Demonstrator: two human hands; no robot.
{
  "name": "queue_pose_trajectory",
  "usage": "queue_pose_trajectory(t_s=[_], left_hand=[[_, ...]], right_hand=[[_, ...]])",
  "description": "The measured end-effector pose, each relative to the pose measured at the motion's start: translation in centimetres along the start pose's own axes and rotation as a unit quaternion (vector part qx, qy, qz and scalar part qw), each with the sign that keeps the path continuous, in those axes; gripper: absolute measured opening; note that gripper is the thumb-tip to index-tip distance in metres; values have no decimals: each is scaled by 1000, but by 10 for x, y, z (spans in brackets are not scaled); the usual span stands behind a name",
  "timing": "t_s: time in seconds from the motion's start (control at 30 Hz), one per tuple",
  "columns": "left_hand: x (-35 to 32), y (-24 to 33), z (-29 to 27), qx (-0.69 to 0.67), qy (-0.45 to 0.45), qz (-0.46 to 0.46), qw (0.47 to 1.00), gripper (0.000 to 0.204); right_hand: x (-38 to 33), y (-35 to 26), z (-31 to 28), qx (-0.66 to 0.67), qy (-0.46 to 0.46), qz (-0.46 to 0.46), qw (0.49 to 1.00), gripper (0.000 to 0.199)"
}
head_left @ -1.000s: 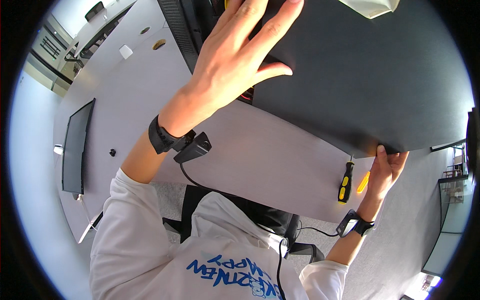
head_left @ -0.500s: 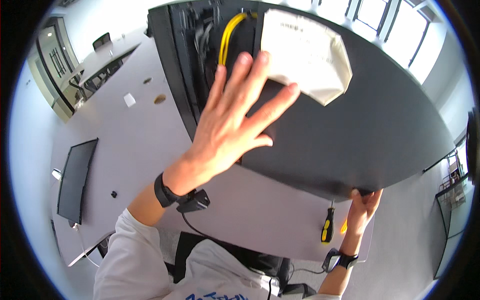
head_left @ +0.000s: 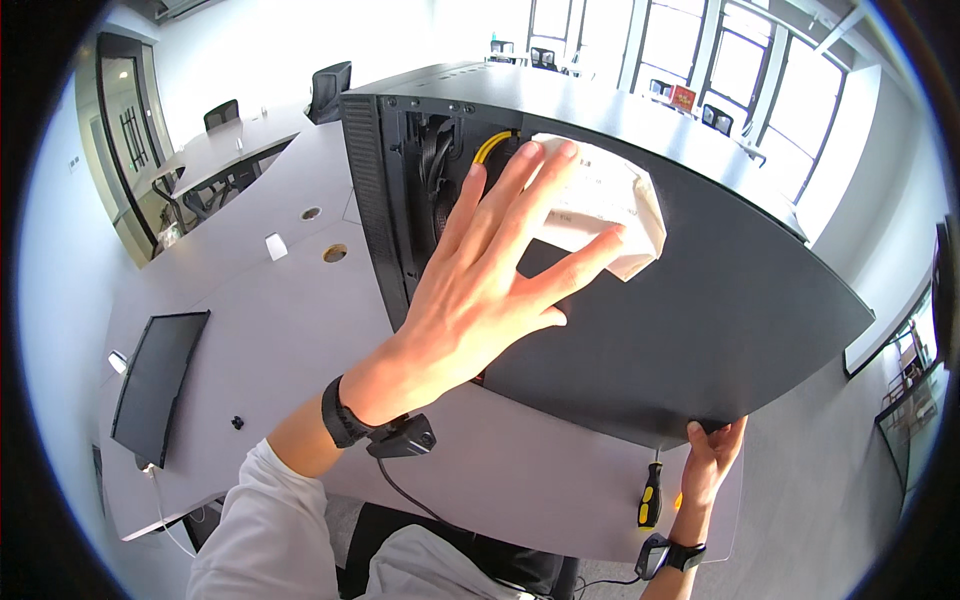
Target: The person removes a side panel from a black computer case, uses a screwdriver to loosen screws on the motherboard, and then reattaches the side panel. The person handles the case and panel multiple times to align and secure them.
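Observation:
A black desktop computer case (head_left: 370,200) stands on the table in front of me. Its dark side panel (head_left: 640,350) covers most of the near face; at the left, an uncovered strip shows yellow cables (head_left: 492,147) and black ones. A creased white paper packet (head_left: 600,205) lies against the panel's upper left. My left hand (head_left: 480,270) is spread flat over the packet's left part and the panel edge, holding nothing; whether its palm touches cannot be told. My right hand (head_left: 712,460) grips the panel's lower right corner, thumb in front, other fingers partly hidden behind.
A black-and-yellow screwdriver (head_left: 650,497) is below the panel, near my right forearm. On the table's left are a monitor (head_left: 160,385), small black pieces (head_left: 237,423) and a white card-like piece (head_left: 276,246). A cable (head_left: 410,497) hangs from the device on my left wrist.
The view has tilted up, so the case and both hands sit lower in the picture. My left hand has moved further over the white packet. The right hand keeps its grip on the corner.

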State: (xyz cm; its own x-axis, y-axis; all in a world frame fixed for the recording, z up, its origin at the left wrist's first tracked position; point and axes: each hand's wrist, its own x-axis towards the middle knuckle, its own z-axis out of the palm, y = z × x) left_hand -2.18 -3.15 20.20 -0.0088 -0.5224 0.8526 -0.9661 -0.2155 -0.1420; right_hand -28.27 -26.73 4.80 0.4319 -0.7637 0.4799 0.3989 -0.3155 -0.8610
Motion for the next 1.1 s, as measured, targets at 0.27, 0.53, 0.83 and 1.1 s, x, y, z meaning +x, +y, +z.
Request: queue_pose_trajectory(t_s=[0.27,0.53,0.83,1.1], left_hand=[[6,2,-9,5,-15,-40,999,118],[10,-2,-19,51,-17,-62,997,113],[9,-13,-22,44,-15,-64,997,112],[9,-17,-21,40,-12,-68,997,113]], right_hand=[[2,0,2,-8,3,1,1000,75],[4,-6,7,-26,-33,12,999,80],[5,-13,18,-27,-36,18,999,81],[2,-11,22,-14,-29,-2,999,81]])
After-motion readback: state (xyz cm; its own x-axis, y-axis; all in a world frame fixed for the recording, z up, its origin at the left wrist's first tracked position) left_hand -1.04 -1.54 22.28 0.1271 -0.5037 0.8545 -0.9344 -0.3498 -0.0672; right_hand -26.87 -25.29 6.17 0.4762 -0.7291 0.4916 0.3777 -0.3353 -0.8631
